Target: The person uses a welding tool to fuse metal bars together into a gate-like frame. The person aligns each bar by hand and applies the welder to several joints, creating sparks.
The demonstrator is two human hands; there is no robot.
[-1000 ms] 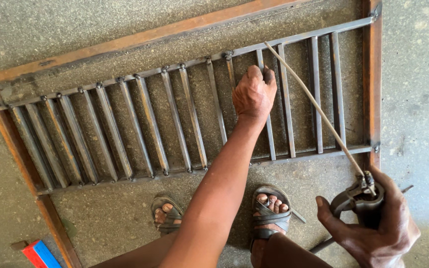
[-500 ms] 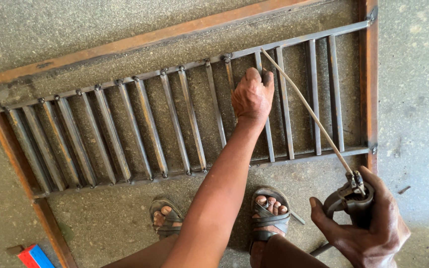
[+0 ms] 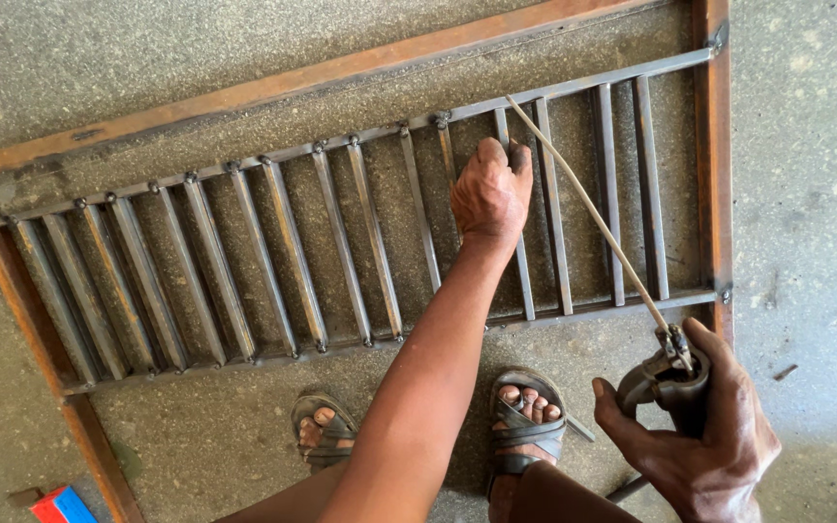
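One rust-brown steel frame (image 3: 341, 68) lies flat on grey concrete floor (image 3: 806, 194), enclosing a grille of grey metal bars (image 3: 273, 252) that run slanted between two long rails.

Far left, bottom edge: a small red-and-blue block (image 3: 62, 506) on the floor, just outside the frame's left member.

Centre, bottom: two feet in dark sandals (image 3: 525, 426), standing on the floor just below the lower rail, inside the frame.

Centre: left hand (image 3: 489, 194) stretched forward over the grille, palm down, fingers curled onto one upright bar near the upper rail. Hand is closed on that bar; forearm crosses the lower rail.

Right of centre: a thin pale welding rod (image 3: 588, 208) runs diagonally from near the left hand's fingertips, close to the upper rail, down to the lower right. Whether its tip touches the metal cannot be told.

Right, bottom: right hand (image 3: 704, 446) wrapped tight around a dark metal electrode holder (image 3: 666, 383), which clamps the rod's lower end. Hand sits just below the lower rail, beside the frame's right member. A dark handle or cable end shows under the wrist; unclear which.
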